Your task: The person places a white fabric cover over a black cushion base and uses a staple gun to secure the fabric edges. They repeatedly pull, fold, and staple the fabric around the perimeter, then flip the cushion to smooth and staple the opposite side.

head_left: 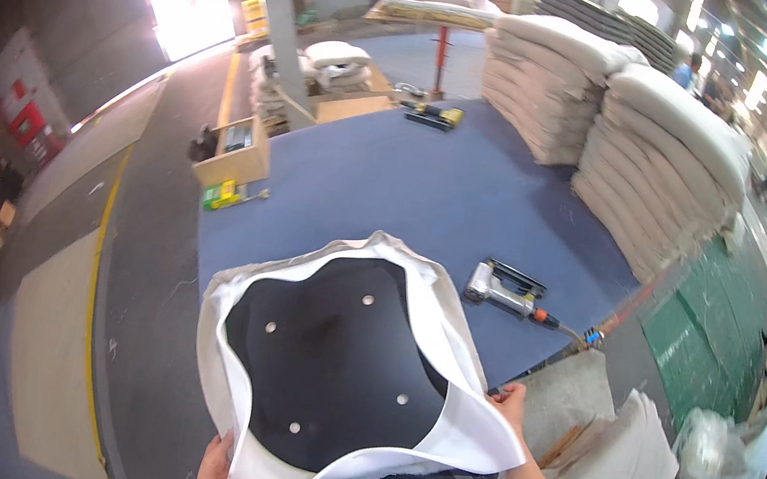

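"Panel [336, 359], black and smooth, with four round pale holes, isn't it?"

"Yes, with wavy edges. It sits inside a loose white cover [474, 436] whose rim stands up around it in folds, with a greyish-beige layer outside."

"Where is it lying?"

"At the near edge of a blue table [345, 162], right in front of the wearer's blue shirt."

"And what else is on there?"

"A silver staple gun [507, 292] with a hose to the right, a yellow and black tool [434, 116] at the far side, and a wooden box [241, 158] at the left edge. Tall stacks of pale cushions [660, 164] rise on the right. Beyond, there's a grey pillar [279, 22] and a very bright opening [182, 0]."

"How are the hands?"

"Well apart. The left hand [215, 471] is low against the cover's left side, its grip partly hidden. The right hand [511, 407] has bent fingers at the right edge, forearm angled up from below; I can't tell whether either one pinches the cloth."
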`<action>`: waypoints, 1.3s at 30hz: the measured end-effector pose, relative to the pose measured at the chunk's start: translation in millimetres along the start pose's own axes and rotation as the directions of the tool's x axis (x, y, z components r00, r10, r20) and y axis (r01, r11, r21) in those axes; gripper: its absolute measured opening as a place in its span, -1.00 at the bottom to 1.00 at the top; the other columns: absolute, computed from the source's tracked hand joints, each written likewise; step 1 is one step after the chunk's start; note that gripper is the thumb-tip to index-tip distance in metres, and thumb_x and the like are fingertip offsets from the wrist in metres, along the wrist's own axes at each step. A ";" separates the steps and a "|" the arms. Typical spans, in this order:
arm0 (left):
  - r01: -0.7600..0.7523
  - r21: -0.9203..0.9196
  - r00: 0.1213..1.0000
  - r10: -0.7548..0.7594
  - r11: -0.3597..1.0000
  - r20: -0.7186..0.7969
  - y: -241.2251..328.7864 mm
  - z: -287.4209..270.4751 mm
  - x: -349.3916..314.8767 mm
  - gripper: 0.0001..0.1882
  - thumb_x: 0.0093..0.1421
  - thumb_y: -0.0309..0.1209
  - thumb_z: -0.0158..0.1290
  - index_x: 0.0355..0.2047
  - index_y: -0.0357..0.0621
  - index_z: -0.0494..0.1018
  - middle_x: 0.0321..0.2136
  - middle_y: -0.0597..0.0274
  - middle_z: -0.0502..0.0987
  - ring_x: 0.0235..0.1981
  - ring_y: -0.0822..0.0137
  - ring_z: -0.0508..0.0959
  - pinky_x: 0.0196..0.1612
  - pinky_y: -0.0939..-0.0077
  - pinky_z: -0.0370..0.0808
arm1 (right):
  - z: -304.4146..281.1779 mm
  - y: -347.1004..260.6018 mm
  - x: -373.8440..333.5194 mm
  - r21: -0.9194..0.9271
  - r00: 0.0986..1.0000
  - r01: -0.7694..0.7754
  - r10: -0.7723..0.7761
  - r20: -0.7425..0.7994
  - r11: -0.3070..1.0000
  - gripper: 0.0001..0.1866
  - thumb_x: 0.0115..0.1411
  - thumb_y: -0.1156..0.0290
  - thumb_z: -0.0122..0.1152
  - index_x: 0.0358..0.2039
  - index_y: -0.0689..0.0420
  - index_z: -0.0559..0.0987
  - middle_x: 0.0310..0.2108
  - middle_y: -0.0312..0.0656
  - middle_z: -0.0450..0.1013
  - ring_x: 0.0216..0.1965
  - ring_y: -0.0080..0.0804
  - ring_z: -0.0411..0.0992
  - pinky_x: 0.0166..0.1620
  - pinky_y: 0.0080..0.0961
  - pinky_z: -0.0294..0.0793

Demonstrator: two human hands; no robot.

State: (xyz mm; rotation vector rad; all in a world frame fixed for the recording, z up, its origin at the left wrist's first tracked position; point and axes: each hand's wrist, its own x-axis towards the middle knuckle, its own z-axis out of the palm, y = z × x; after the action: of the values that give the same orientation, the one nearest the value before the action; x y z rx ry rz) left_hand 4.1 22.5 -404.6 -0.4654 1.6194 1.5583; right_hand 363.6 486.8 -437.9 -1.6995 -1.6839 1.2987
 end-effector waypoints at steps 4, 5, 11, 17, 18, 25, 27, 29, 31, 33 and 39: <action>0.180 0.057 0.982 -0.177 0.982 -0.067 -18.0 -23.5 -25.1 -0.31 0.38 -0.20 0.26 0.31 -0.49 0.33 0.11 -0.21 0.58 0.04 0.03 0.67 0.05 0.09 0.66 | -0.5 10.5 -2.7 0.270 0.955 -0.131 0.049 0.291 0.954 -0.49 0.21 0.44 0.44 0.12 0.19 0.44 -0.26 -0.15 0.56 -0.33 -0.39 0.59 -0.23 -0.35 0.65; 0.200 0.149 0.979 -0.189 0.968 -0.080 -19.8 -29.3 -36.3 -0.40 0.36 -0.23 0.27 0.23 -0.46 0.46 0.01 -0.18 0.66 -0.05 0.08 0.72 -0.01 0.12 0.69 | -4.1 6.3 -11.6 0.492 0.887 -0.301 0.051 0.459 0.817 -0.57 0.25 0.46 0.38 0.10 0.23 0.50 -0.24 -0.14 0.59 -0.33 -0.39 0.60 -0.23 -0.37 0.65; -0.049 0.174 0.997 0.059 0.984 -0.056 -39.9 -34.2 -87.3 -0.67 0.31 -0.39 0.22 -0.03 -0.42 0.64 -0.20 0.00 0.73 -0.24 0.23 0.74 -0.14 0.21 0.69 | -31.5 -25.2 -17.8 0.359 0.891 -0.028 -0.139 0.432 0.933 -0.75 0.31 0.52 0.23 -0.04 0.28 0.70 -0.26 -0.18 0.66 -0.35 -0.45 0.60 -0.26 -0.44 0.62; -0.122 0.229 0.993 0.119 0.966 0.028 -48.0 -15.5 -126.6 -0.68 0.36 -0.27 0.19 -0.08 -0.30 0.68 -0.28 0.13 0.72 -0.29 0.34 0.68 -0.22 0.34 0.62 | -81.4 -17.3 15.0 0.097 0.918 0.097 -0.127 0.376 0.991 -0.77 0.31 0.53 0.23 -0.07 0.28 0.70 -0.29 -0.21 0.64 -0.37 -0.47 0.58 -0.30 -0.48 0.59; -0.098 0.382 0.995 0.096 0.919 0.025 -56.1 -17.2 -126.5 -0.66 0.37 -0.24 0.19 -0.06 -0.28 0.67 -0.28 0.16 0.72 -0.31 0.35 0.67 -0.23 0.36 0.61 | -88.8 -11.9 21.5 0.032 0.918 0.107 -0.111 0.381 0.994 -0.78 0.31 0.53 0.23 -0.07 0.28 0.70 -0.29 -0.21 0.64 -0.38 -0.48 0.58 -0.30 -0.49 0.58; -0.134 0.808 0.973 0.229 0.574 -0.001 -27.0 -36.1 -89.5 -0.54 0.35 -0.15 0.21 0.13 -0.17 0.57 -0.09 -0.02 0.70 -0.07 0.14 0.69 -0.01 0.23 0.59 | -117.9 -48.0 58.8 -0.426 0.855 0.470 -0.278 0.438 0.773 -0.80 0.31 0.54 0.23 -0.10 0.27 0.70 -0.33 -0.25 0.62 -0.40 -0.51 0.55 -0.34 -0.54 0.54; -0.191 0.766 0.909 0.405 0.614 -0.098 12.9 -26.5 -59.1 -0.49 0.34 -0.17 0.21 0.22 -0.12 0.50 0.00 -0.02 0.68 -0.02 0.09 0.68 0.04 0.20 0.58 | -108.1 -91.0 67.9 -0.238 0.887 0.427 -0.352 0.300 0.872 -0.86 0.30 0.58 0.23 -0.16 0.29 0.66 -0.41 -0.31 0.56 -0.46 -0.59 0.46 -0.36 -0.60 0.45; -0.356 0.662 0.843 0.533 0.660 -0.078 64.4 -0.7 -20.4 -0.44 0.34 -0.20 0.21 0.28 -0.11 0.44 0.09 -0.05 0.63 0.08 0.04 0.64 0.13 0.20 0.55 | -78.9 -144.9 74.3 -0.236 0.770 0.632 -0.565 0.296 0.738 -0.86 0.31 0.60 0.22 -0.15 0.30 0.65 -0.41 -0.32 0.55 -0.43 -0.61 0.46 -0.34 -0.60 0.46; -0.500 0.569 0.754 0.651 0.653 -0.086 100.2 9.9 24.9 -0.42 0.35 -0.20 0.20 0.32 -0.12 0.41 0.17 -0.06 0.58 0.16 0.01 0.60 0.20 0.19 0.52 | 6.3 -201.0 66.9 -0.059 0.649 0.725 -0.651 0.394 0.687 -0.86 0.34 0.59 0.24 -0.12 0.30 0.64 -0.34 -0.34 0.55 -0.32 -0.63 0.48 -0.23 -0.60 0.49; -0.548 0.557 0.715 0.695 0.624 -0.076 136.6 25.5 70.1 -0.41 0.35 -0.20 0.19 0.34 -0.12 0.40 0.20 -0.06 0.57 0.19 0.01 0.59 0.22 0.19 0.51 | 100.6 -255.2 39.2 0.079 0.544 0.722 -0.634 0.549 0.687 -0.84 0.36 0.58 0.27 -0.07 0.29 0.65 -0.21 -0.30 0.59 -0.15 -0.59 0.53 -0.04 -0.59 0.54; -0.491 0.543 0.818 0.574 0.681 0.020 196.4 50.6 156.1 -0.60 0.36 -0.21 0.17 0.10 -0.18 0.61 0.01 -0.03 0.68 0.06 0.09 0.65 0.14 0.24 0.53 | 338.0 -363.5 -51.5 0.206 0.109 0.910 -0.688 0.718 0.359 -0.65 0.29 0.45 0.30 0.09 0.18 0.65 -0.04 -0.02 0.64 -0.06 -0.08 0.62 0.09 -0.29 0.57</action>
State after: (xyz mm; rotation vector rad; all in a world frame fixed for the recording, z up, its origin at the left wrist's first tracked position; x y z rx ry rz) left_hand -220.1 145.1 -391.0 0.2343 2.3582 1.3884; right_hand -103.4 399.7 -285.4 0.0987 -2.7508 1.1087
